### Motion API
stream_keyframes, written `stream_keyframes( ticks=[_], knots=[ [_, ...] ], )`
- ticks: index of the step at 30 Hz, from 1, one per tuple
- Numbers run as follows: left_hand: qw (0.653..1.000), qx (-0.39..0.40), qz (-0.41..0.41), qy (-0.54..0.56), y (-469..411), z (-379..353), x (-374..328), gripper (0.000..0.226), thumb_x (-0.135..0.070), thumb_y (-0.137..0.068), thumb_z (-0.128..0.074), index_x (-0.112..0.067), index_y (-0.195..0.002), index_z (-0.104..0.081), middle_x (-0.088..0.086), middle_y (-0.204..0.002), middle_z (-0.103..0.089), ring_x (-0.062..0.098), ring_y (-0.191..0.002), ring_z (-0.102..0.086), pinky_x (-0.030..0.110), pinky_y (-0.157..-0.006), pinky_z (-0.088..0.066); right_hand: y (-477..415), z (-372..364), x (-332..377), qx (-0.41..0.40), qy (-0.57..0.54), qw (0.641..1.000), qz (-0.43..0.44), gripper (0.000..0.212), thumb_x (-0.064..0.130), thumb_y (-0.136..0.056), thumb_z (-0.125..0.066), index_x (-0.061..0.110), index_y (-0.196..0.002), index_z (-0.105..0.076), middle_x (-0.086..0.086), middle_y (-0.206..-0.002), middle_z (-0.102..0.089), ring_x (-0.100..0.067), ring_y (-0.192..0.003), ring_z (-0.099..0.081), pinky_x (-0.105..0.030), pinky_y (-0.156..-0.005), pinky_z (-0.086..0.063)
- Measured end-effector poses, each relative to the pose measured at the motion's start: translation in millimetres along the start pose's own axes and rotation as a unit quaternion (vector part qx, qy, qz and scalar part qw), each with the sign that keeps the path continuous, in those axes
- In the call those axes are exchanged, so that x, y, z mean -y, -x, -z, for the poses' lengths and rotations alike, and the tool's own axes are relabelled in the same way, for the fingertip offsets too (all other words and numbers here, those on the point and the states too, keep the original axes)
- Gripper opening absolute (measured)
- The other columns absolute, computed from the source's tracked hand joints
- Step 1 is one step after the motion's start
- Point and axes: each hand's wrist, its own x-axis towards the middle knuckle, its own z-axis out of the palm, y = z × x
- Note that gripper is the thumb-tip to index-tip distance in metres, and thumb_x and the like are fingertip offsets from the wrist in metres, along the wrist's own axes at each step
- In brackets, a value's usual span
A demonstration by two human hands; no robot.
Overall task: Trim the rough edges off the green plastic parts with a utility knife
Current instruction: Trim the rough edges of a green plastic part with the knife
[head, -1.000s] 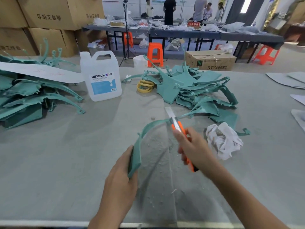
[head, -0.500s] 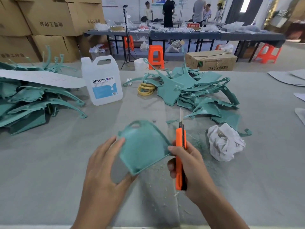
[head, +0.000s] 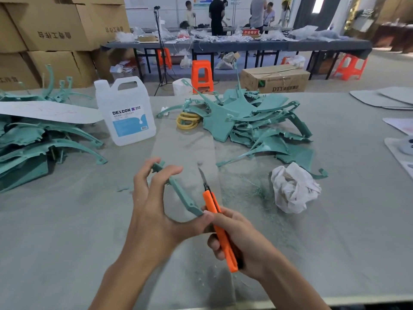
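Now the green plastic part (head: 181, 194), centre frame above the table (head: 67, 231), has turned from face-on to edge-on, pinched between the left hand (head: 152, 220)'s fingers and thumb. The right hand (head: 243, 245) grips the orange utility knife (head: 211, 202), its blade just beside the part and not touching; another edge looks ready for trimming.

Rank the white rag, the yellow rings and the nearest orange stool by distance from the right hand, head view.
1. White rag: on the table, just right of the right hand.
2. Yellow rings: farther back on the table, at the left edge of the green pile.
3. Orange stool: on the floor past the table's far edge.
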Motion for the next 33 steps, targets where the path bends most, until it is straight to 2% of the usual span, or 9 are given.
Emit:
stream_keyframes(
  ticks=[2,4,7,12,15,18,24,27,33],
  knots=[
    [1.0,-0.014,0.011,-0.019,-5.9,-5.5,9.9,0.084,-0.076,-0.049,-0.077,-0.059,-0.123,-0.042,-0.009,-0.143,-0.027,-0.015,-0.134,-0.026,-0.002,-0.099,-0.025,0.7,5.3,0.4,-0.047,0.067,0.997,-0.001,0.034,0.041,-0.095,-0.068,0.016,-0.118,-0.063,-0.003,-0.099,-0.077,-0.016,-0.057,-0.06,-0.023,-0.041,-0.046],
    [0.998,-0.009,0.053,-0.025,-8.7,-13.1,21.7,0.082,-0.088,-0.048,-0.07,-0.062,-0.12,-0.042,-0.014,-0.137,-0.026,-0.004,-0.131,-0.034,0.007,-0.103,-0.031,3.5,13.8,-3.1,-0.11,0.084,0.99,-0.008,0.029,0.041,-0.1,-0.059,0.019,-0.118,-0.065,-0.005,-0.103,-0.076,-0.019,-0.058,-0.062,-0.026,-0.043,-0.046],
    [0.992,0.027,0.108,-0.055,-1.6,-30.1,44.0,0.085,-0.089,-0.047,-0.069,-0.053,-0.121,-0.048,-0.004,-0.138,-0.025,0.022,-0.132,-0.035,0.037,-0.113,-0.037,11.8,24.0,-12.2,-0.139,0.069,0.988,-0.018,0.022,0.028,-0.103,-0.055,0.012,-0.115,-0.065,-0.009,-0.099,-0.075,-0.022,-0.056,-0.061,-0.028,-0.045,-0.045],
    [0.991,-0.002,0.128,-0.044,-4.5,-44.9,60.2,0.077,-0.09,-0.08,-0.032,-0.027,-0.113,-0.064,0.014,-0.126,-0.046,0.027,-0.125,-0.036,0.051,-0.11,-0.034,26.4,29.7,-21.2,-0.113,0.124,0.986,-0.027,0.019,0.033,-0.105,-0.053,0.026,-0.12,-0.062,-0.01,-0.08,-0.07,-0.025,-0.055,-0.062,-0.028,-0.045,-0.05],
    [0.983,-0.013,0.175,-0.057,-23.0,-46.4,58.0,0.043,-0.081,-0.082,-0.039,-0.041,-0.084,-0.056,0.006,-0.113,-0.049,0.022,-0.113,-0.041,0.048,-0.107,-0.037,31.6,25.2,-26.4,-0.094,0.159,0.982,-0.045,0.023,0.031,-0.105,-0.051,0.046,-0.122,-0.057,-0.008,-0.073,-0.067,-0.023,-0.05,-0.061,-0.027,-0.042,-0.05],
    [0.98,0.018,0.197,-0.02,-35.7,-49.1,58.9,0.04,-0.08,-0.078,-0.045,-0.041,-0.069,-0.052,0.0,-0.1,-0.049,0.016,-0.104,-0.044,0.04,-0.099,-0.04,34.3,17.4,-35.7,-0.084,0.211,0.973,-0.044,0.031,0.029,-0.106,-0.049,0.054,-0.124,-0.047,-0.007,-0.072,-0.068,-0.022,-0.05,-0.063,-0.028,-0.043,-0.051],
    [0.976,0.021,0.213,0.039,-42.2,-47.5,65.3,0.048,-0.073,-0.088,-0.048,-0.033,-0.061,-0.044,0.003,-0.078,-0.044,0.027,-0.082,-0.045,0.053,-0.087,-0.043,33.9,13.7,-46.0,-0.082,0.246,0.965,-0.034,0.026,0.031,-0.104,-0.047,0.056,-0.11,-0.05,-0.005,-0.065,-0.066,-0.023,-0.05,-0.064,-0.03,-0.044,-0.053],
    [0.976,0.01,0.216,0.028,-39.0,-46.2,63.9,0.051,-0.077,-0.086,-0.046,-0.03,-0.067,-0.048,0.008,-0.084,-0.051,0.034,-0.091,-0.051,0.05,-0.086,-0.044,30.7,16.7,-52.1,-0.088,0.292,0.952,-0.019,0.022,0.035,-0.102,-0.048,0.055,-0.112,-0.047,-0.005,-0.064,-0.068,-0.022,-0.052,-0.067,-0.031,-0.048,-0.054],
    [0.983,-0.012,0.185,0.007,-28.2,-50.3,60.9,0.046,-0.07,-0.094,-0.031,-0.03,-0.072,-0.039,0.001,-0.084,-0.046,0.023,-0.091,-0.04,0.038,-0.081,-0.033,23.4,17.7,-64.4,-0.102,0.376,0.921,0.026,0.025,0.048,-0.094,-0.048,0.05,-0.118,-0.048,0.002,-0.077,-0.07,-0.009,-0.056,-0.065,-0.043,-0.065,-0.06]
  ],
)
